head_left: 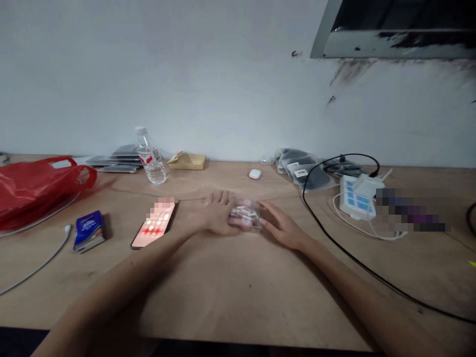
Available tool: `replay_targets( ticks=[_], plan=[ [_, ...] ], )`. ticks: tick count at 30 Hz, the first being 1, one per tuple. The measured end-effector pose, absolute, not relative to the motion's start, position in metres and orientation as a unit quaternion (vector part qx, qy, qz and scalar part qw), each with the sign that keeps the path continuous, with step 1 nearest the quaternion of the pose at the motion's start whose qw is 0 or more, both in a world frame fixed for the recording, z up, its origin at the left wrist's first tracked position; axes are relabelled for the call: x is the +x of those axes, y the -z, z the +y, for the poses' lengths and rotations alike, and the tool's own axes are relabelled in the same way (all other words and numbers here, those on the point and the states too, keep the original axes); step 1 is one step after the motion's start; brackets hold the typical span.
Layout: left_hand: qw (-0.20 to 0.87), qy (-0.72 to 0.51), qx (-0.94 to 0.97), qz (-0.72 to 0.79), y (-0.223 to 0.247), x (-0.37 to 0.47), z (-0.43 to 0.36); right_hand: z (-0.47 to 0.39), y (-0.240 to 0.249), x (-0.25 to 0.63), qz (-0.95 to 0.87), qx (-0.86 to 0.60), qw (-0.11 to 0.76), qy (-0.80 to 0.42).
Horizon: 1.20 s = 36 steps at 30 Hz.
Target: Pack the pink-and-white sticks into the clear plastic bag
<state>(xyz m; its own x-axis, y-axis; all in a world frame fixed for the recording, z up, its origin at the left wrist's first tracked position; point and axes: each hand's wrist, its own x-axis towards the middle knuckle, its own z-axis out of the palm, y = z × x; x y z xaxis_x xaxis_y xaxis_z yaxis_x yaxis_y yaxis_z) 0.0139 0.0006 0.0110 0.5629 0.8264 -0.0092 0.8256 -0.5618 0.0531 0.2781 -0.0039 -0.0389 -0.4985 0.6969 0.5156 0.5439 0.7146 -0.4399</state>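
Observation:
On the table, between my two hands, lies a small clear plastic packet (245, 216) with pink and white pieces in it; I cannot tell whether it is a box or a bag. My left hand (222, 214) rests palm down at its left side, fingers stretched out and partly covering that edge. From the right, my right hand (280, 225) reaches to the opposite edge with thumb and fingers apart, the fingertips at or very near the plastic. Neither hand is wrapped around it.
Left of my hands are a lit phone (155, 225), a blue pack (89, 231), a water bottle (151, 161) and a red bag (37, 186). A white case (255, 174) and grey packets (303, 168) lie behind. A power strip (357, 198) and black cable (334, 243) are right.

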Motion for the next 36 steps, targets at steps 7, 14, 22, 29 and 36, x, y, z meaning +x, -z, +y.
replay_targets(
  ticks=[7,14,22,29,36],
  plan=[
    [-0.038,-0.055,0.882,0.466,0.003,0.022,-0.008,0.003,0.046,0.289,-0.858,-0.411,0.289,-0.104],
    [-0.048,-0.095,0.893,0.436,-0.002,0.020,-0.004,0.008,0.053,0.293,-0.882,-0.387,0.260,-0.066],
    [-0.041,-0.139,0.889,0.434,-0.004,0.020,-0.006,0.003,0.049,0.285,-0.868,-0.394,0.285,-0.100],
    [-0.026,-0.131,0.894,0.427,-0.008,0.020,-0.009,0.000,0.049,0.278,-0.864,-0.366,0.326,-0.114],
    [-0.012,-0.124,0.902,0.414,-0.006,0.019,-0.008,0.003,0.054,0.277,-0.847,-0.377,0.344,-0.148]
  ],
)
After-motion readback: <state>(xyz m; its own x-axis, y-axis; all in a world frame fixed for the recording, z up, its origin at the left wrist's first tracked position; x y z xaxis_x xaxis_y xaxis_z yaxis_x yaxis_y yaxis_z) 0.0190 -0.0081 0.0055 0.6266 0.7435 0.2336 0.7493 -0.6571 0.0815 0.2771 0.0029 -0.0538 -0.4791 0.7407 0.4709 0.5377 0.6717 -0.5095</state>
